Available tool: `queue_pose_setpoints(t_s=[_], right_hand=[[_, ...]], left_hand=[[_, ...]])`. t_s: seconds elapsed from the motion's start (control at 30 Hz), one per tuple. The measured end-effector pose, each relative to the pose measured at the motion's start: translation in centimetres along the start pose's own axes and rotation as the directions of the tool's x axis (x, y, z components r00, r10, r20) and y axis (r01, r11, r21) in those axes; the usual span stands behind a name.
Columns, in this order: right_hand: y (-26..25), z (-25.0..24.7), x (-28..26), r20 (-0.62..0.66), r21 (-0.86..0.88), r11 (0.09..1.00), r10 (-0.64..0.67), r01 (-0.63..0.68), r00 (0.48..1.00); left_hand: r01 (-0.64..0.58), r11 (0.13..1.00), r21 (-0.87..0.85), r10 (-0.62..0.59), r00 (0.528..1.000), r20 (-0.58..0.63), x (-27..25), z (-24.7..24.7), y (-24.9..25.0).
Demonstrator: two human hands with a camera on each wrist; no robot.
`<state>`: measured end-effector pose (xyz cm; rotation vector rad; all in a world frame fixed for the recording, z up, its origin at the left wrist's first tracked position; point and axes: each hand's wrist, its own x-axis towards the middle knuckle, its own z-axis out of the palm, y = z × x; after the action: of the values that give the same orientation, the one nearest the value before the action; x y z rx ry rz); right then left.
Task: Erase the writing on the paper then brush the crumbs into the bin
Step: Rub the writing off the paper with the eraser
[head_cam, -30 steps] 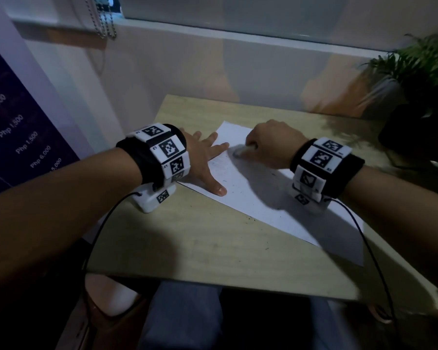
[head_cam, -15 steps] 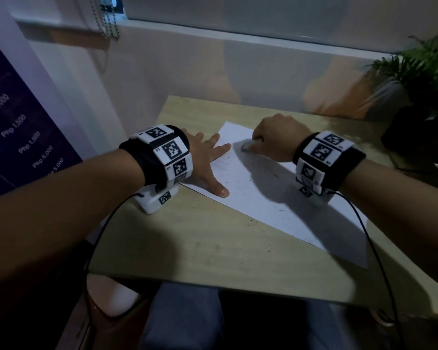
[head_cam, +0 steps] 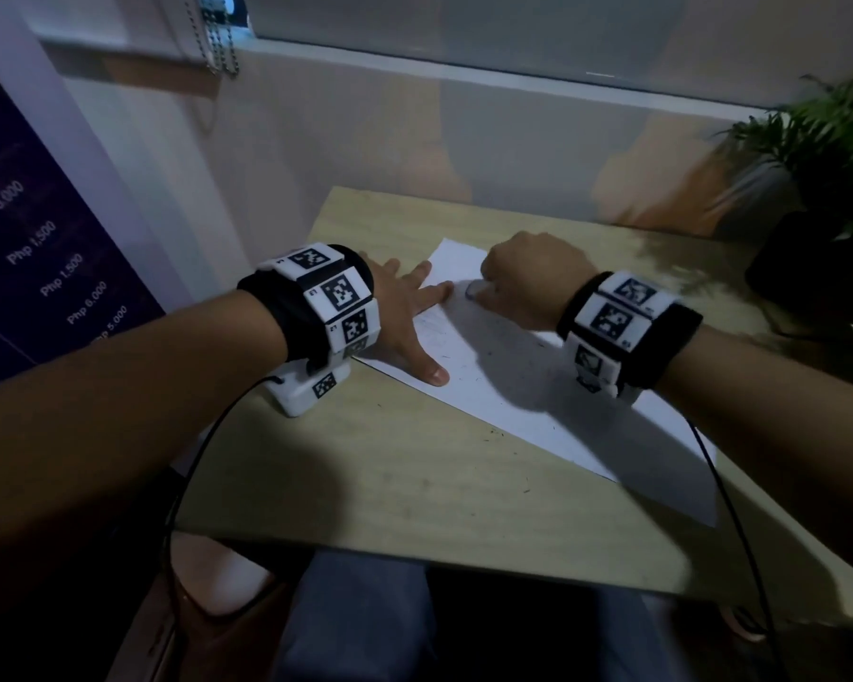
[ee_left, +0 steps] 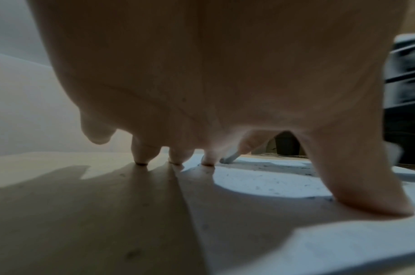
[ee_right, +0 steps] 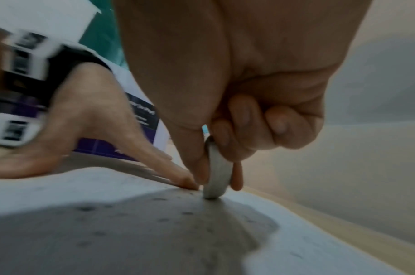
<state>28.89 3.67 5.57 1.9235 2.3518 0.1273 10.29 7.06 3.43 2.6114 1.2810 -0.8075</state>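
Erasing is the step in hand: the right hand (head_cam: 523, 283) pinches a small grey eraser (ee_right: 217, 174) between thumb and curled fingers and presses its rounded lower edge onto the paper (head_cam: 513, 381), at the sheet's far left part. The left hand (head_cam: 405, 322) lies flat with fingers spread and straight, gripping nothing; its thumb and at least the nearest finger press on the sheet's left edge while the outer fingertips stand on the table (head_cam: 390, 484). The index fingertip (ee_right: 187, 181) sits just beside the eraser.

Faint pencil lines (head_cam: 429, 327) show near the left hand, so by my judgement the erasing is unfinished. Dark crumbs (ee_right: 159, 200) speckle the sheet, and a few lie on the wood near its near edge. No bin shows in any view.

Next, I judge, come short firm strokes over the remaining marks, with the left hand holding the thin sheet so it does not buckle or slide; afterwards the crumbs need sweeping.

The paper is a thin, matte white rectangle lying flat and skewed on the pale wood-grain tabletop. The eraser looks worn, smooth and oval, dulled grey. A leafy plant (head_cam: 828, 135) in a dark pot stands far right.
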Motion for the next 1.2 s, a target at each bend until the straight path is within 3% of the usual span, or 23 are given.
queue_pose_setpoints(t_s=[0.13,0.23,0.37,0.47,0.57,0.63,0.77,0.87,0.97,1.07,1.2], right_hand=[[-1.4,0.3,-1.5,0.045,0.049,0.994,-0.101,0.099,0.994],[0.4,0.4,-0.5,0.073,0.192,0.981,-0.044,0.029,0.996],[0.3,0.1,-0.3,0.009,0.071,0.997,0.036,-0.037,0.999],[-1.9,0.4,-1.6,-0.027,-0.016,0.999,-0.049,0.048,0.998],[-2.7,0.2,-2.1,0.021,0.072,0.988,-0.138,0.137,0.99],[-1.7,-0.2,-1.2,0.051,0.141,0.986,-0.097,0.089,0.994],[-0.4,-0.3,-0.1,0.0,0.053,0.999,-0.002,0.002,1.0],[-1.9,0.2,-1.1,-0.026,0.026,0.999,-0.044,0.044,0.999],[-2.6,0.2,-2.1,0.047,0.104,0.988,-0.118,0.113,0.992],[-0.6,-0.1,-0.8,0.076,0.184,0.982,-0.056,0.041,0.996],[-0.5,-0.1,-0.7,-0.003,0.03,0.999,0.012,-0.012,1.0]], left_hand=[[0.0,1.0,-0.004,0.0,1.0,0.012,-0.1,-0.1,0.0],[0.003,1.0,0.012,-0.003,1.0,-0.004,-0.2,0.0,0.0],[0.001,1.0,-0.007,-0.001,1.0,-0.027,0.0,0.4,-0.2],[-0.005,1.0,-0.017,0.004,0.999,-0.044,-0.1,0.4,-0.1],[-0.007,1.0,-0.005,0.007,0.999,-0.043,-0.1,0.1,0.1],[0.0,1.0,-0.006,0.0,1.0,-0.014,0.0,0.1,0.0],[0.01,1.0,-0.007,-0.01,1.0,-0.006,-0.1,0.1,-0.1],[0.012,1.0,-0.008,-0.012,1.0,-0.028,-0.4,0.1,0.4],[0.013,1.0,-0.008,-0.013,0.999,-0.041,-0.4,0.2,0.5],[0.011,1.0,-0.007,-0.011,1.0,-0.005,-0.2,0.2,0.1],[0.017,1.0,-0.014,-0.018,1.0,-0.007,-0.1,0.2,0.0]])
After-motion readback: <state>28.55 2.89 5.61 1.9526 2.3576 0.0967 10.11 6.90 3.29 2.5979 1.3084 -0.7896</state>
